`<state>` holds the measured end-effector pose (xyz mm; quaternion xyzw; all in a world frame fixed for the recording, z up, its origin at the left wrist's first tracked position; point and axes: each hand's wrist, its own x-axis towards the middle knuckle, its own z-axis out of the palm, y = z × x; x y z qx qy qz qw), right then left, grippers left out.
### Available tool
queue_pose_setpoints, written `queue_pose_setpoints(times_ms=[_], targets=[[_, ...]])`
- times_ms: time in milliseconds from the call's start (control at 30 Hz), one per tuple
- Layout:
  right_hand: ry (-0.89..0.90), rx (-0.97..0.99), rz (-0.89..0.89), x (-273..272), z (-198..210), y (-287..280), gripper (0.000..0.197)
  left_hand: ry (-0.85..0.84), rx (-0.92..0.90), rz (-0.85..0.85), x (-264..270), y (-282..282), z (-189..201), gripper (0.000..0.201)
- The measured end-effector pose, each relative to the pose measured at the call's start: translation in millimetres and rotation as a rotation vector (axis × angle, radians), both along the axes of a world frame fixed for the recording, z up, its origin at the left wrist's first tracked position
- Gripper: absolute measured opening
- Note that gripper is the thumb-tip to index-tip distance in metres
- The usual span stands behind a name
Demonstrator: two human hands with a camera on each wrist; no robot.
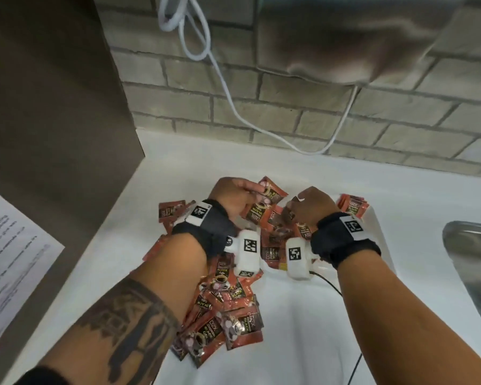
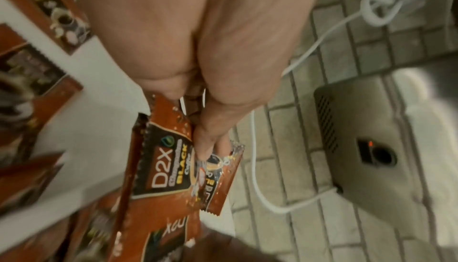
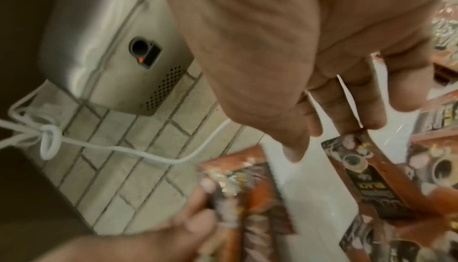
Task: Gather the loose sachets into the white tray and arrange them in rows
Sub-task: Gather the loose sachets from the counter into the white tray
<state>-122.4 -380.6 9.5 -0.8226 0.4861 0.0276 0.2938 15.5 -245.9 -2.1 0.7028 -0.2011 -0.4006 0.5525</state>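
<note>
Two hands work above a heap of red-brown sachets (image 1: 228, 307) on a white table (image 1: 303, 329). Left hand (image 1: 233, 200) pinches a small stack of sachets (image 2: 171, 170) between thumb and fingers. Right hand (image 1: 313, 208) grips one sachet (image 3: 367, 176) by its end. Just right of that hand, the white tray (image 1: 378, 232) holds more sachets.

The sachet (image 2: 171, 170) pinched by the left hand (image 2: 198, 54) carries the brand "D2X" in white and the word "BLACK" in yellow; the smaller lines between them are illegible. A lower sachet (image 2: 173, 233) shows "D2X" inverted. Loose sachets (image 1: 214, 326) on the bench (image 1: 303, 315) bear "D2X". The printed sheet (image 1: 9, 262) is unreadable.
</note>
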Motion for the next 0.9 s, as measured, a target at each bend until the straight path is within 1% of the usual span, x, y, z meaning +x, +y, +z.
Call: queue_pose_setpoints(times_ms=[33, 67, 133, 200, 333, 400, 467, 567, 600, 667, 700, 733, 767, 800, 833, 867, 900], targets=[[-0.054, 0.002, -0.028, -4.0, -0.4, -2.9, 0.035, -0.005, 0.02, -0.006, -8.8, -6.5, -5.4, 0.022], [-0.106, 0.015, -0.054, -8.2, 0.7, -5.4, 0.032, -0.026, 0.036, -0.005, -17.6, -11.9, -9.3, 0.023], [-0.197, 0.051, -0.092, -13.7, 0.0, -11.4, 0.036, -0.091, 0.064, 0.002, -31.8, -22.9, -14.0, 0.025], [-0.236, 0.11, -0.104, -17.1, 0.2, -14.0, 0.038, -0.191, 0.104, -0.028, -42.8, -31.8, -13.3, 0.024], [-0.116, 0.138, -0.054, -22.3, -12.2, -19.9, 0.035, -0.359, 0.187, -0.084, -62.0, -43.6, -11.8, 0.022], [-0.082, 0.103, -0.031, -26.0, -14.8, -17.8, 0.028, -0.423, 0.212, -0.107, -68.9, -45.3, -10.8, 0.024], [-0.017, 0.058, 0.025, -26.8, -13.8, -13.9, 0.024, -0.448, 0.226, -0.116, -70.3, -43.5, -7.3, 0.026], [0.098, -0.055, 0.137, -25.2, -10.1, -8.8, 0.031, -0.506, 0.191, -0.13, -61.6, -33.6, 3.6, 0.026], [0.076, -0.122, 0.152, -23.1, -6.8, -6.8, 0.033, -0.53, 0.173, -0.122, -53.4, -27.5, 7.8, 0.026], [-0.103, -0.169, 0.127, -15.8, 0.9, 0.2, 0.033, -0.612, 0.197, -0.076, -25.5, -11.9, 13.6, 0.027], [-0.202, -0.173, 0.124, -9.0, 5.1, 6.2, 0.032, -0.666, 0.25, -0.044, -7.4, -2.8, 14.4, 0.025], [-0.263, -0.169, 0.142, -0.8, 8.6, 14.0, 0.031, -0.718, 0.355, -0.015, 12.4, 7.9, 13.0, 0.018], [-0.287, -0.161, 0.19, 8.6, 11.2, 22.9, 0.03, -0.757, 0.505, 0.003, 33.5, 19.5, 8.2, 0.019], [-0.29, -0.155, 0.256, 18.8, 12.8, 33.2, 0.029, -0.772, 0.691, 0.011, 53.9, 30.9, -1.7, 0.034], [-0.274, -0.145, 0.321, 29.9, 12.8, 44.7, 0.027, -0.772, 0.86, -0.012, 71.3, 43.3, -12.7, 0.054], [-0.239, -0.133, 0.383, 41.5, 12.0, 56.5, 0.025, -0.759, 0.978, -0.045, 83.8, 53.6, -22.6, 0.072], [-0.183, -0.119, 0.435, 53.7, 8.5, 67.2, 0.025, -0.753, 1.031, -0.081, 92.7, 61.8, -32.2, 0.083]])
